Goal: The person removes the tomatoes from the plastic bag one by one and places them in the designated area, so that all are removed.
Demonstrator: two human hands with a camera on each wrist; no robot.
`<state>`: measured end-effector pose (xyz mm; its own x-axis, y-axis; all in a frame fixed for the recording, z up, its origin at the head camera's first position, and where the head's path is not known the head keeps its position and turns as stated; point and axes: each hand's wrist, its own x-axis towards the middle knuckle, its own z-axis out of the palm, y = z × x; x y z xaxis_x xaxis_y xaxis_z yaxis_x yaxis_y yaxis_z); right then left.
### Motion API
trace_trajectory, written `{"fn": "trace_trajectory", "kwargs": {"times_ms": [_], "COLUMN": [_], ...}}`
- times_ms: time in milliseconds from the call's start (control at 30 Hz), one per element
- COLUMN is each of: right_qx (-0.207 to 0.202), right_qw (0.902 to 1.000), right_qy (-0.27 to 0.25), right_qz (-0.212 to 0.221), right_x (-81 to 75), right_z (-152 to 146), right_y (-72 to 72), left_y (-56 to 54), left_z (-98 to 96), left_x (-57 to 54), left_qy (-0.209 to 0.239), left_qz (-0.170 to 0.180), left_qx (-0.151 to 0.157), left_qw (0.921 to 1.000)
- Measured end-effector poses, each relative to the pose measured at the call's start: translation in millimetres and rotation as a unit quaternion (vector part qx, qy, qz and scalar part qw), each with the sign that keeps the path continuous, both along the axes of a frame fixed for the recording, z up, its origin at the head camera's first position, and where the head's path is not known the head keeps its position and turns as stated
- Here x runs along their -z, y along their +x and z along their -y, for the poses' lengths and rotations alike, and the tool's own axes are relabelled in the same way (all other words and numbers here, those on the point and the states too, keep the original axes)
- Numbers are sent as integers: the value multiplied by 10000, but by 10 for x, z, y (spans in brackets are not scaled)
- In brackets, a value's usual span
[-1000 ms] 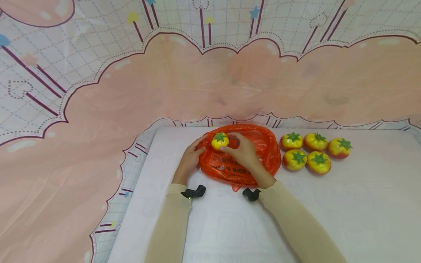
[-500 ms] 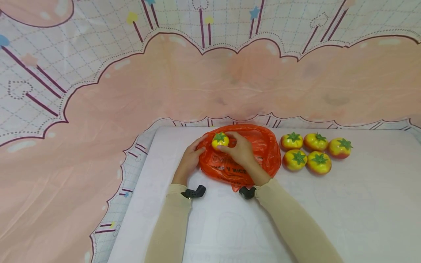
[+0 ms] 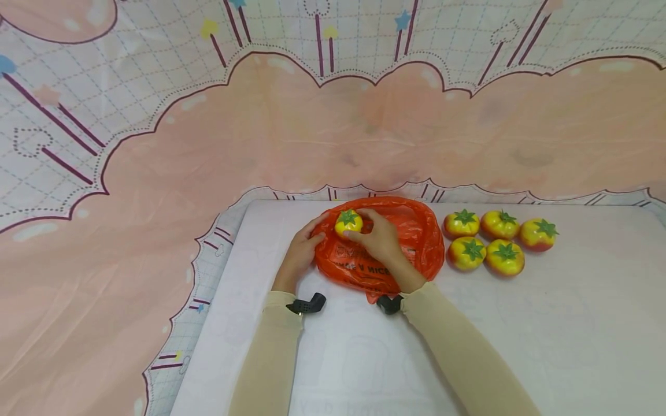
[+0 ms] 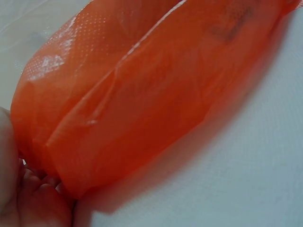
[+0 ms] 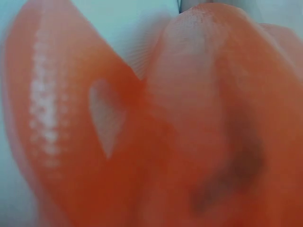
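Observation:
In the head view a red plastic bag (image 3: pixel 380 271) lies spread on the table, its mouth open. My left hand (image 3: pixel 302 248) grips the bag's left rim; the left wrist view shows its thumb and curled fingers around the edge of the bag (image 4: pixel 128 109). Between thumb and fingers of my right hand (image 3: pixel 384 237) is a yellow tomato (image 3: pixel 348 223) with a green leafy top, held over the left part of the bag's opening. The right wrist view has only blurred bag plastic (image 5: pixel 189 142), so the right hand is hidden there.
Several yellow-and-red tomatoes (image 3: pixel 504 257) stand in two rows just right of the bag. The white table (image 3: pixel 572 323) ends at a back edge near the bag. Behind hangs a pink patterned curtain (image 3: pixel 333 138).
My right hand and forearm have shifted slightly left, the fingers staying on the tomato. The left hand, the bag and the other tomatoes look unchanged.

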<state>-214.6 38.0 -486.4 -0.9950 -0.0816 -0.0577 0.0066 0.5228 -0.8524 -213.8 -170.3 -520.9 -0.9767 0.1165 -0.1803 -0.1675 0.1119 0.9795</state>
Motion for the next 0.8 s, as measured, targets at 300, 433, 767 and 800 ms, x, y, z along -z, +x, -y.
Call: {"fn": "trace_trajectory", "kwargs": {"times_ms": [300,433,767,800], "right_qx": [-45,-80,-52,-54], "right_qw": [9999,9998,10000,10000], "right_qy": [93,88,48,35], "right_qz": [-9,-140,-39,-41], "right_x": [17,29,9,3], "right_z": [4,0,-14,-18], "right_y": [-5,-5,17,21], "left_y": [6,13,20,19], "left_z": [3,3,1,1], "left_x": [-8,-18,-39,-40], "left_qy": [-69,-102,-90,-85], "left_qz": [36,-54,-115,-112], "left_qx": [21,52,89,85], "left_qw": [10000,9999,9999,9999]}}
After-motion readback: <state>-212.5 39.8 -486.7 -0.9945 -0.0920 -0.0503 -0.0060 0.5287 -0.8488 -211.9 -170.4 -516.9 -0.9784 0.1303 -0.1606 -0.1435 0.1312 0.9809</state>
